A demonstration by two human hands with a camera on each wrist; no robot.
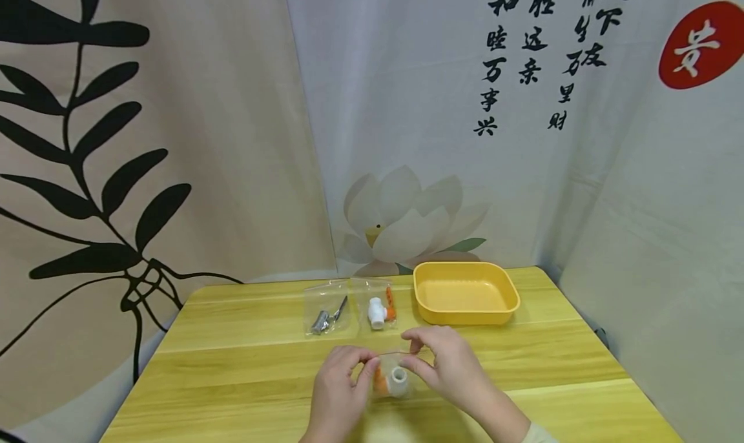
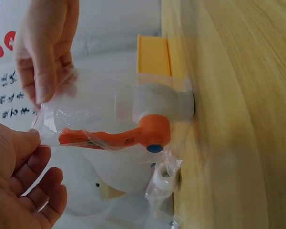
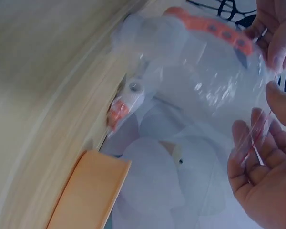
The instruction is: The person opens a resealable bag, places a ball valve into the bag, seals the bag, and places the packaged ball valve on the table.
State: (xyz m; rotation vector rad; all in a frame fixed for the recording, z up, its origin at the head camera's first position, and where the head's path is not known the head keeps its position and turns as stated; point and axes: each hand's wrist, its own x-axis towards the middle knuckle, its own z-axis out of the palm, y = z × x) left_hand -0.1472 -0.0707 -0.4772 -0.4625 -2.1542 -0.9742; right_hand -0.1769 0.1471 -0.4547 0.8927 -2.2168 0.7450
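Note:
Over the near middle of the table, my left hand [image 1: 341, 386] and right hand [image 1: 452, 370] hold the top edge of a clear zip bag [image 2: 93, 107] between them. My left thumb and forefinger pinch one top corner, while the right thumb and fingers grip the other side. A thin red seal line [image 3: 255, 140] runs along the bag's mouth. Inside is a white plastic valve [image 1: 398, 381] with an orange handle [image 2: 102, 138] and a blue cap [image 2: 155, 148]. The bagged valve hangs upright with its lower end close over the tabletop.
Behind my hands lie a bag with a white and orange valve [image 1: 377, 314] and a bag with metal parts [image 1: 321, 321]. A yellow tray [image 1: 465, 318] stands at the back right of the wooden table [image 1: 244, 365]. Printed cloth [image 1: 407, 139] hangs behind.

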